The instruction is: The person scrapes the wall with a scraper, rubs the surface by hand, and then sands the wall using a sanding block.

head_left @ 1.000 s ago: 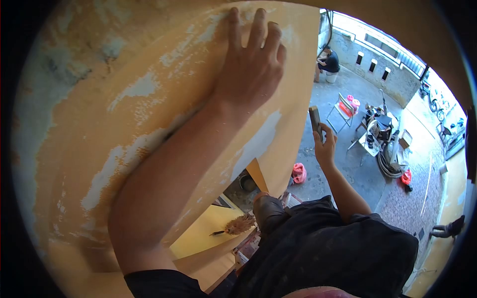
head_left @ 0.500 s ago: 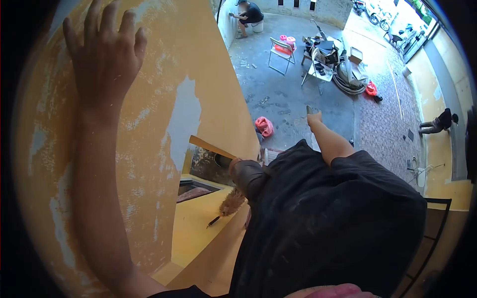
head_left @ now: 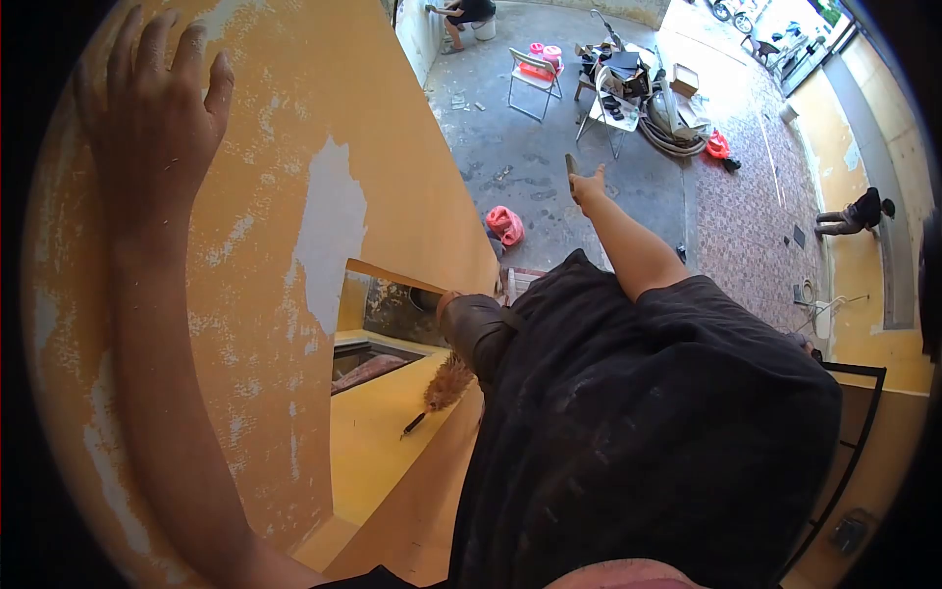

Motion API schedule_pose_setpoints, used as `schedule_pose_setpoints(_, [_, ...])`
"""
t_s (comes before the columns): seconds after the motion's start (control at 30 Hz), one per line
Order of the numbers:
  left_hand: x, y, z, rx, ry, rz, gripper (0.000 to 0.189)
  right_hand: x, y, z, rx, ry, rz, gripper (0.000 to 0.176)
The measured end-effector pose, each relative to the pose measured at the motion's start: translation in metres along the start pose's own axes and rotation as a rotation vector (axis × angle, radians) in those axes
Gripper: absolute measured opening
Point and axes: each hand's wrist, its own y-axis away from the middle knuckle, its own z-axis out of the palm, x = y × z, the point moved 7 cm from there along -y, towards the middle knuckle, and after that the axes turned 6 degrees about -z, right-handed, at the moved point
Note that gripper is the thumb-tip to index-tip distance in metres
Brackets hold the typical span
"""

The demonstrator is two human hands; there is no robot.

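My left hand point(head_left: 152, 118) lies with its fingers spread against the yellow wall point(head_left: 265, 245), whose paint is scraped and flaking. A large pale bare patch point(head_left: 334, 231) shows on the wall to the right of that arm. Away from the wall, over the floor, my right hand point(head_left: 589, 188) grips a thin, flat, olive-grey piece point(head_left: 570, 167); its exact kind is too small to tell. One finger of this hand sticks out from the grip. My black shirt point(head_left: 648, 393) fills the lower middle.
Below are a folding chair point(head_left: 535, 83) with pink containers, a cluttered table point(head_left: 643, 83), a coiled hose point(head_left: 670, 139) and a pink bag point(head_left: 505, 226). A feather duster point(head_left: 448, 385) is beside the wall opening. One person point(head_left: 463, 12) sits far left; another point(head_left: 862, 211) is at right.
My right hand has turned, so the flat piece now points more upward and a finger shows extended. The left hand stays spread on the wall. The whole view has shifted slightly.
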Motion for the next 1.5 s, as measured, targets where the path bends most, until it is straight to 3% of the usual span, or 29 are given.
schedule_pose_setpoints(0.03, [0.0,0.001,0.0,-0.013,-0.009,-0.001,0.03,-0.006,0.015,0.021,-0.004,0.004,0.003,0.092])
schedule_pose_setpoints(0.17, [0.0,0.0,-0.004,-0.019,0.0,-0.029,0.031,-0.059,0.109,0.063,0.578,-0.227,-0.354,0.108])
schedule_pose_setpoints(0.37, [-0.002,-0.003,-0.006,-0.024,0.183,-0.087,0.031,-0.065,0.089,0.066,0.722,0.016,-0.415,0.098])
schedule_pose_setpoints(0.47, [0.002,-0.003,-0.003,-0.09,0.215,-0.073,0.031,-0.029,0.054,0.082,0.555,0.032,-0.319,0.087])
schedule_pose_setpoints(0.63, [-0.004,-0.004,-0.008,-0.011,0.284,-0.121,0.033,-0.035,0.067,0.206,0.284,-0.084,-0.094,0.071])
schedule_pose_setpoints(0.7, [-0.005,-0.004,-0.009,-0.012,0.304,-0.133,0.033,-0.064,0.082,0.254,0.149,-0.131,-0.273,0.06])
schedule_pose_setpoints(0.83, [-0.004,-0.004,-0.009,-0.001,0.345,-0.142,0.031,-0.101,0.116,0.324,-0.029,-0.272,-0.32,0.053])
schedule_pose_setpoints(0.9, [-0.001,-0.001,-0.004,0.007,0.333,-0.146,0.029,-0.123,0.15,0.368,-0.363,-0.337,-0.406,0.048])
schedule_pose_setpoints(1.0, [0.0,0.0,-0.002,0.077,0.408,-0.159,0.022,-0.148,0.219,0.42,-0.506,-0.278,-0.529,0.046])
schedule_pose_setpoints(1.2, [0.0,-0.001,-0.002,0.098,0.408,-0.168,0.024,-0.15,0.241,0.439,-0.733,-0.265,-0.48,0.053])
schedule_pose_setpoints(1.43, [0.001,-0.001,-0.006,0.063,0.421,-0.159,0.024,-0.145,0.26,0.449,-0.775,-0.244,-0.496,0.053])
schedule_pose_setpoints(1.5, [0.001,-0.002,-0.001,-0.03,0.33,-0.159,0.032,-0.144,0.264,0.451,-0.815,-0.233,-0.482,0.053])
